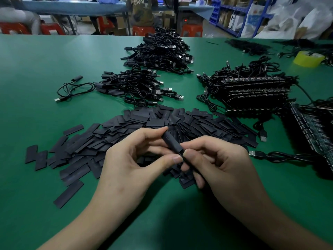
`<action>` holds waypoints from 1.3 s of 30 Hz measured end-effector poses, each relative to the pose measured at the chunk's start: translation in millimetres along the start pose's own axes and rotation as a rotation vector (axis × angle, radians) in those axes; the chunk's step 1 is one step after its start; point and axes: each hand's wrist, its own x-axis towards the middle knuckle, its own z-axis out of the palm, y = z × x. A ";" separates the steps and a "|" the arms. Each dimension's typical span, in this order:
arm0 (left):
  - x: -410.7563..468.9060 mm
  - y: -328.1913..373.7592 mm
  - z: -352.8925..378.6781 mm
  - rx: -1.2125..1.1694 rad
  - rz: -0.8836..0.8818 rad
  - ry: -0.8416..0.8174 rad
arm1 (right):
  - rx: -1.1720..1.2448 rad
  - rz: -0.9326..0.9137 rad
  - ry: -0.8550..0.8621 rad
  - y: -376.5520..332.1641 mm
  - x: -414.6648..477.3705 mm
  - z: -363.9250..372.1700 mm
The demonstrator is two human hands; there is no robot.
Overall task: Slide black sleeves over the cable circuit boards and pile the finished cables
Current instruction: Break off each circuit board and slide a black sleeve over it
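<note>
Your L hand (129, 159) pinches the black sleeve (172, 141) thumb-to-forefinger; R hand (221, 165) grips its cable (186, 162). Sleeve's long axis runs diagonal, far end pointing up-left, above the loose-sleeve pile (117, 134) on the worktop (36, 69).

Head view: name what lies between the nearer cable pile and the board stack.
Only bare green table, between cable pile and board stack, in the head view.

sleeves (162, 121) on table (36, 69); cable piles (137, 83) behind them; board stack (255, 94) right; tape roll (306, 59) behind stack
</note>
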 end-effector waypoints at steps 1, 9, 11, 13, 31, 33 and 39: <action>-0.5 0.6 0.4 0.027 0.014 0.003 | 0.007 -0.006 -0.001 -0.8 -0.2 0.0; -0.8 3.6 -3.2 0.076 0.054 -0.048 | -0.353 -0.217 0.051 -12.2 2.3 -5.7; -0.3 2.0 -3.2 0.061 0.039 -0.057 | -0.427 -0.254 0.061 -14.2 3.0 -6.8; 0.0 0.3 -3.4 0.039 0.035 -0.068 | -0.386 -0.244 0.038 -14.9 2.9 -7.2; -1.7 -1.9 -0.9 -0.128 -0.031 -0.198 | -0.643 -0.345 0.100 -22.1 -0.1 -9.7; -2.1 -2.1 -0.6 -0.152 -0.048 -0.209 | -0.654 -0.356 0.096 -22.6 0.0 -9.7; -2.2 -3.6 -2.4 -0.159 -0.072 -0.235 | -0.649 -0.358 0.079 -22.5 -1.2 -8.3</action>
